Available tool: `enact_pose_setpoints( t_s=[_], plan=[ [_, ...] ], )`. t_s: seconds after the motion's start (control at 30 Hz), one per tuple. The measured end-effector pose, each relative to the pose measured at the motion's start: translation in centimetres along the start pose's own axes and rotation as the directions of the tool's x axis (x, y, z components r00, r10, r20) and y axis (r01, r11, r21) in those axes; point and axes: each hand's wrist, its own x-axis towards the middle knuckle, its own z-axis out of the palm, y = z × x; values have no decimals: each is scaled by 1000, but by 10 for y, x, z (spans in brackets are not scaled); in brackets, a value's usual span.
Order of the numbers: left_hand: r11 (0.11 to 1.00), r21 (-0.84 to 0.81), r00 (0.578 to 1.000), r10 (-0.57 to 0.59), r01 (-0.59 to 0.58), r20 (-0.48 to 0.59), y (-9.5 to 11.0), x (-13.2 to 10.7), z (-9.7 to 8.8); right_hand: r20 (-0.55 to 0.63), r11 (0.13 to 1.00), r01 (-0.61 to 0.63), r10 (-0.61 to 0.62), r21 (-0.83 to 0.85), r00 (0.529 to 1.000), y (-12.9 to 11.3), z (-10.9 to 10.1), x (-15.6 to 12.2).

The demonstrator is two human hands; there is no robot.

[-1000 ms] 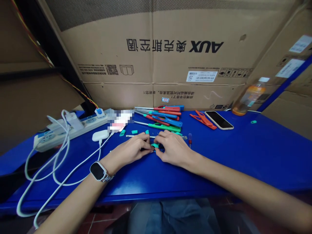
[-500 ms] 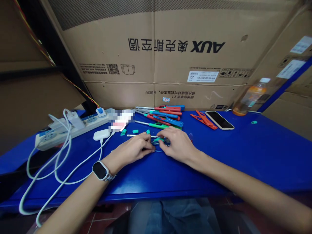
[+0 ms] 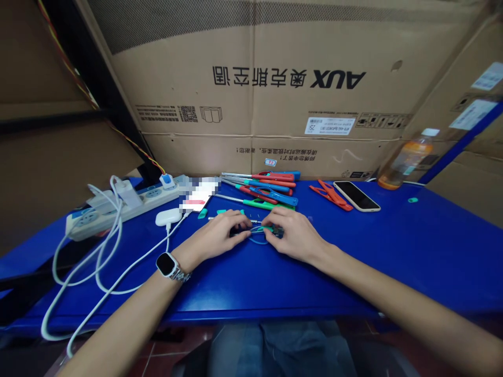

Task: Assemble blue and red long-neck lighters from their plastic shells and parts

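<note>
My left hand (image 3: 220, 236) and my right hand (image 3: 293, 234) rest together on the blue table (image 3: 393, 262), fingers curled round a small teal part (image 3: 260, 236) with a thin metal rod between them. The left wrist wears a smartwatch (image 3: 167, 264). Just behind the hands lies a pile of long tools with red, blue and green handles (image 3: 267, 187). Small teal caps (image 3: 202, 213) lie loose to the left of the hands.
A white power strip (image 3: 118, 204) with plugs and white cables (image 3: 106, 272) fills the left side. A red clip (image 3: 329, 193), a phone (image 3: 357, 196) and an orange drink bottle (image 3: 404, 159) sit at the right back. A large cardboard box (image 3: 275, 94) walls the rear.
Both hands have shifted slightly away from me, toward the tool pile, still working the small teal part. The view has tipped a little.
</note>
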Motion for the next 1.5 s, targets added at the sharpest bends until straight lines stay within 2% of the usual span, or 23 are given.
enact_pose_setpoints(
  t_s=[0.1, 0.27, 0.33, 0.47, 0.53, 0.7, 0.83, 0.9, 1.07, 1.17, 1.27, 1.4, 1.5],
  plan=[
    [1000, -9, 1000, -4, 4, 24, 1, 3, 2, -13, 1000, 7, -7, 13, 1000, 3, -1, 3],
    [1000, 25, 1000, -9, 9, -11, 3, 5, 5, -86, 983, -38, 54, 178, 995, 3, -3, 5],
    [999, 35, 1000, -17, 18, -23, 3, 5, 7, -65, 976, -32, 47, 215, 997, 4, -3, 5],
    [999, 34, 999, -38, 39, -36, 4, 5, 7, 39, 979, 33, -42, 201, 998, 14, -1, 7],
    [999, 26, 998, -46, 47, -35, 4, 5, 7, 43, 968, 48, -61, 245, 997, 21, -1, 9],
    [997, 38, 997, -71, 71, -22, 4, 4, 6, 16, 897, -2, -5, 441, 1000, 32, -1, 13],
    [994, 68, 996, -88, 88, -2, 4, 3, 7, 44, 853, -79, 66, 515, 997, 32, -1, 16],
    [994, 89, 997, -68, 70, -33, 6, 3, 7, 44, 842, -80, 66, 534, 997, 29, 0, 18],
    [998, 51, 967, 56, -45, -249, 19, 4, 7, -18, 869, -15, 28, 495, 999, 18, 1, 19],
    [996, -25, 946, 77, -89, -314, 22, 6, 9, -69, 890, 11, 24, 455, 997, 11, 0, 17],
    [989, -129, 942, 19, -66, -335, 19, 7, 9, -82, 916, 5, 30, 401, 996, 13, -5, 10],
    [977, -214, 949, -53, -15, -310, 15, 6, 4, -32, 971, -14, 22, 238, 999, 23, -17, -4],
    [962, -271, 948, -98, 13, -304, 16, 5, 2, -21, 981, -14, 19, 195, 1000, 23, -21, -10]
  ],
)
